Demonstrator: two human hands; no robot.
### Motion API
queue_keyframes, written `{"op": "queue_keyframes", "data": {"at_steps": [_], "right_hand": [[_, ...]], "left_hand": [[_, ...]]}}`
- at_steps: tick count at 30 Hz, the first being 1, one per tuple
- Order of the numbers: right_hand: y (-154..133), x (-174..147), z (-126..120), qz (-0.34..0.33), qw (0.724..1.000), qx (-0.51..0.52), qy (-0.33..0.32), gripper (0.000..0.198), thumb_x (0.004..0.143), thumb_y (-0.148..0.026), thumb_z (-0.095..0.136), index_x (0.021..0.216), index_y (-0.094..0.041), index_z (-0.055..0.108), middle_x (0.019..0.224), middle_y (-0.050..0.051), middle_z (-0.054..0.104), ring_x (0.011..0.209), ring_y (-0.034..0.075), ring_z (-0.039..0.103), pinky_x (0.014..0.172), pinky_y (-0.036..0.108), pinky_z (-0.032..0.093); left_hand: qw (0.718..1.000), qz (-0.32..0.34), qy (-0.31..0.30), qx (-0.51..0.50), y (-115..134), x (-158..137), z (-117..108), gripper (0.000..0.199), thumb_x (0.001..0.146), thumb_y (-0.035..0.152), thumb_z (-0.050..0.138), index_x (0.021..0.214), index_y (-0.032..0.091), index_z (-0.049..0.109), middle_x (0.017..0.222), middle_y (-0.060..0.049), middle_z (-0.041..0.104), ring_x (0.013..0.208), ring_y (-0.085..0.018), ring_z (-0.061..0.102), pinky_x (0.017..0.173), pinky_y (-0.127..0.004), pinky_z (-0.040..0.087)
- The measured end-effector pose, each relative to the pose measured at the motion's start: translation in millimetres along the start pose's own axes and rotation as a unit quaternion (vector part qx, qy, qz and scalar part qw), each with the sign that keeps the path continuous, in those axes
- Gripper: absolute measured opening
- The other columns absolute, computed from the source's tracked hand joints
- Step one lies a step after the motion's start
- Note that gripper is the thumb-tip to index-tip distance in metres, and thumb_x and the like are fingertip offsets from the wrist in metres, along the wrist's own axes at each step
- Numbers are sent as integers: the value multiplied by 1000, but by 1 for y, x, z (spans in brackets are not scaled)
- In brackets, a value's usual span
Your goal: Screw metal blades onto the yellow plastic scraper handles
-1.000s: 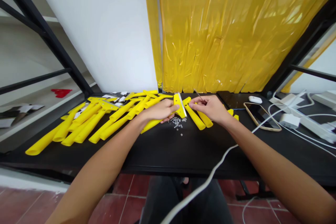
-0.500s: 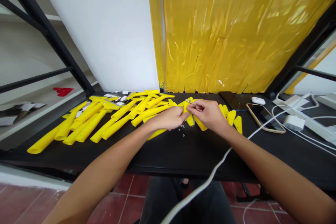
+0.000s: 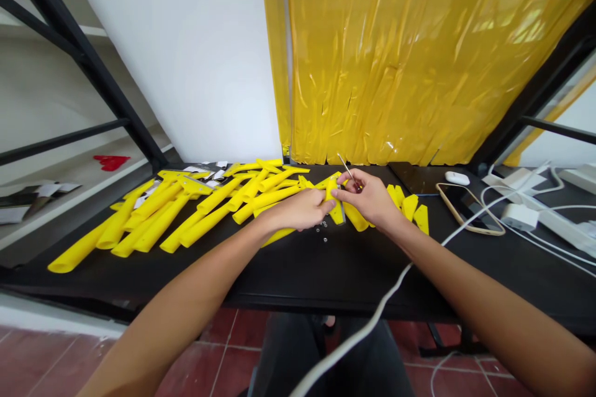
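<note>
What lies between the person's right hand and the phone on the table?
In the head view, several small yellow pieces lie on the black table between the right hand and the phone.

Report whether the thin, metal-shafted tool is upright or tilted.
Tilted: the thin, metal-shafted tool leans leftward in the picture, its free end pointing up from the bare right hand.

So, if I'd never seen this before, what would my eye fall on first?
Probably the glossy, translucent yellow plastic sheeting hanging behind the flat black table. Next, the bright yellow tubular handles spread across the table's left side. Near the middle, the bare left hand holds a yellow tool with a flared head, while the bare right hand grips a thin metal-shafted tool.
</note>
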State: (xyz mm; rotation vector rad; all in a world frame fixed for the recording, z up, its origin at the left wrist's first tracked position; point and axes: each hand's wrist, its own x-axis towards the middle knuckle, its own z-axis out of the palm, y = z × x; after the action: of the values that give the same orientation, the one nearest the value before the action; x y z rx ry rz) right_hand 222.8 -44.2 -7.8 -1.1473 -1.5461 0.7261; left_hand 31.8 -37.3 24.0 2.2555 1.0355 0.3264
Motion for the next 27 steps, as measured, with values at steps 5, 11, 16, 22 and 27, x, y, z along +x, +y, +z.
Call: {"op": "queue_keyframes", "data": {"at_steps": [5, 11, 16, 22, 27], "right_hand": [[-1, 0, 4, 63, 995, 51, 60, 52, 57, -44, 91, 94, -20, 65, 80, -1, 57, 71, 14, 50, 63, 27, 41], [-10, -4, -1, 158, 977, 121, -79, 46, 66, -59, 84, 83, -18, 72, 51, -8, 38, 43, 6, 22, 41, 25, 15], [-13, -4, 0, 172, 976, 121, -55, 44, 63, -56, 88, 72, -19, 67, 46, -9, 34, 40, 5, 21, 40, 26, 13], [-6, 1, -3, 222, 954, 198, -38, 43, 62, -49, 90, 72, -19, 61, 45, -12, 30, 40, 4, 14, 39, 24, 7], [1, 3, -9, 225, 943, 238, -55, 40, 65, -43, 90, 72, -19, 58, 46, -13, 28, 40, 3, 11, 38, 24, 5]], "left_hand": [[998, 11, -25, -51, -5, 3, -4, 44, 99, 48, 43, 65, 21, 49, 51, 0, 55, 40, -13, 50, 44, -26, 37], [986, 39, -95, -131, -10, 6, -18, 52, 100, 50, 46, 62, 16, 57, 50, -2, 56, 41, -10, 48, 48, -24, 41], [993, 8, -1, -119, -11, 9, -13, 30, 94, 43, 60, 97, 13, 64, 80, -7, 72, 50, -12, 58, 50, -25, 44], [961, 134, 203, 133, -7, 8, 1, 42, 95, 29, 55, 136, 20, 58, 115, -10, 70, 96, -22, 69, 88, -36, 52], [930, 171, 154, 286, -9, 4, 0, 57, 91, 21, 51, 148, 15, 50, 112, -12, 68, 97, -25, 67, 89, -36, 52]]}}
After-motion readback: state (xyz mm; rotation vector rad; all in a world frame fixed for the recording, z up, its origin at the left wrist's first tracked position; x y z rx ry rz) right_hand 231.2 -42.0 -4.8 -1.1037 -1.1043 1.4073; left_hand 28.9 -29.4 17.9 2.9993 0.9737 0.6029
